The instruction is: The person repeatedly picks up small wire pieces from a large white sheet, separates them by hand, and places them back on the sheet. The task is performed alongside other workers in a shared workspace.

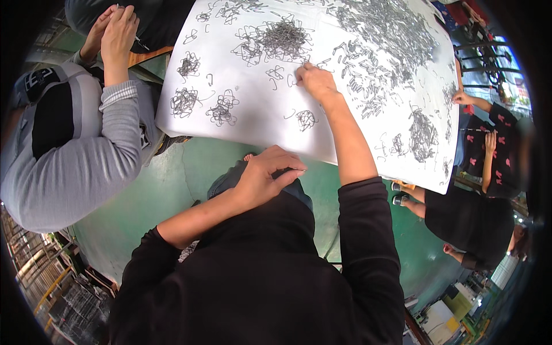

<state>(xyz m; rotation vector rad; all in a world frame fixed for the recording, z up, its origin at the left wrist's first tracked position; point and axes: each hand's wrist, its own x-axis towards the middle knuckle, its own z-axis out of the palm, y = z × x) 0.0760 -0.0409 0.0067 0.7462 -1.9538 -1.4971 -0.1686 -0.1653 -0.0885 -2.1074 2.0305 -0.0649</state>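
My left hand [265,177] is in front of my body, just off the near edge of the white-covered table [259,109]. Its thumb and forefinger pinch together, and what sits between the tips is too small to make out. Stretched out over the table, my right hand [317,82] has its fingers drawn together at the sheet. A few loose bent wire hooks [275,73] lie beside its fingertips. Beyond them rises a dense pile of dark wire hooks [284,38]. Nearer me is a small tangle of hooks [306,119]. Whatever the right fingers grip is hidden.
Short dark metal pieces [374,52] spread across the table's right half. More hook clusters [184,102] lie at left. A person in a grey sleeve [86,167] sits close on my left, hands raised. People in dark clothes [471,224] are at right. The floor [155,201] is green.
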